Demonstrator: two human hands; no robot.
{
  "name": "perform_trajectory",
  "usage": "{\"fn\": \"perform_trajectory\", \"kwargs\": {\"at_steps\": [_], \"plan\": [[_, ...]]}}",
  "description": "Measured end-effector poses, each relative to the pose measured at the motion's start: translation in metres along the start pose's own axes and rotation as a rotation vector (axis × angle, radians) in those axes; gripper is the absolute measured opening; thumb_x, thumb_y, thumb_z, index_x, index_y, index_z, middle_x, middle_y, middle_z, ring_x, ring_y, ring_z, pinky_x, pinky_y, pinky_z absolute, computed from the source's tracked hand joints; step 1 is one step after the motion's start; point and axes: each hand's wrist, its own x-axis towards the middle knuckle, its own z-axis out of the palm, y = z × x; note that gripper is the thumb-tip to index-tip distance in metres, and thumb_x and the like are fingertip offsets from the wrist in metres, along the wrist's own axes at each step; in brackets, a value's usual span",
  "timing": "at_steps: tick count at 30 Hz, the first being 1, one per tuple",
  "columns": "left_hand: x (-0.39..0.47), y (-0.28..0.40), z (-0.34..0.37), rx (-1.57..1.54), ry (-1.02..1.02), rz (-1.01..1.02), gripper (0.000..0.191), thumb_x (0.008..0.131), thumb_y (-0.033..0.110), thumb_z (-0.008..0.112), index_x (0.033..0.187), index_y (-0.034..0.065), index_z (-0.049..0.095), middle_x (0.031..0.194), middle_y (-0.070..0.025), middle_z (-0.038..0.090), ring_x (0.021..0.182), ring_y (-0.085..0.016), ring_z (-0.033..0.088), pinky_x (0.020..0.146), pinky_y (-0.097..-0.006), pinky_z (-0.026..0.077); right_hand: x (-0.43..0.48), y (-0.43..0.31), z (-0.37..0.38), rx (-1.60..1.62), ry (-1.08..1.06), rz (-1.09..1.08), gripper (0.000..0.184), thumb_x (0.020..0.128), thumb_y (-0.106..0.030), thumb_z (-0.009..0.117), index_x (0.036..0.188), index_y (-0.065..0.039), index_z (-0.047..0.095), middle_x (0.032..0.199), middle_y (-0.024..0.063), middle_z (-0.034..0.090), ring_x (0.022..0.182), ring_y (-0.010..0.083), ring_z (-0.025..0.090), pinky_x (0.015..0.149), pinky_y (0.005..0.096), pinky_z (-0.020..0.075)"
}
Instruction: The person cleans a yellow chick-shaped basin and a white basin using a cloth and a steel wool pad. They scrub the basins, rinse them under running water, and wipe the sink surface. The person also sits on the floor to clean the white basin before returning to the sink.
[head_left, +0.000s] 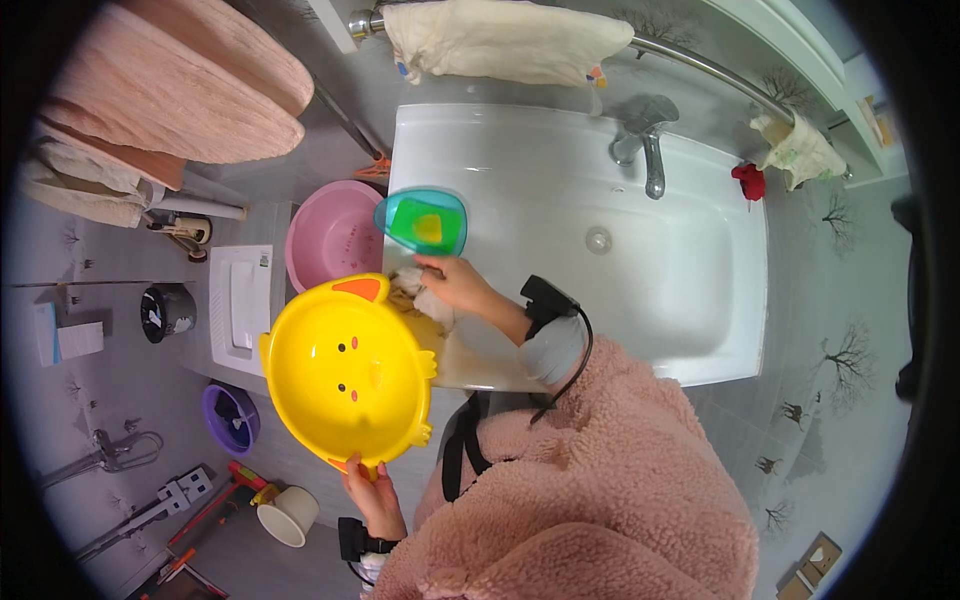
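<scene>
My left hand (371, 491) grips the lower rim of a yellow plastic chick-shaped basin (341, 420), which has a painted face inside. The basin is beside the left end of the white washbasin counter (502, 187). Over that end is my right hand (459, 283), its fingers close to a teal dish (459, 202) that holds a green and yellow block. A bunched pale wet cloth (433, 306) lies beneath the right hand, against the yellow basin's edge. Whether the right fingers hold the cloth or the dish cannot be told.
A pink basin (330, 232) stands behind the yellow one. The chrome faucet (654, 161) rises at the sink's back, below towels on a rail (705, 67). Further left are a squat toilet (240, 307), a black bin (169, 311), a purple basin (229, 420) and a white bucket (289, 516).
</scene>
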Motion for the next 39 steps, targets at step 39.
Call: {"fn": "perform_trajectory", "kwargs": {"at_steps": [39], "plan": [[-0.006,-0.022,0.079,0.269,-0.096,-0.060,0.026,0.079,0.014,0.060,0.103,0.0100,0.052,0.086,-0.0012,0.059,0.069,-0.012,0.059,0.049,-0.0193,0.046,-0.047,0.120,-0.365,-0.952,0.907,-0.097,0.034,0.073,-0.009,0.055,0.106,-0.012,0.062,0.101,0.0158,0.060,0.094,0.0356,0.052,0.086,0.0408,0.0427]]}}
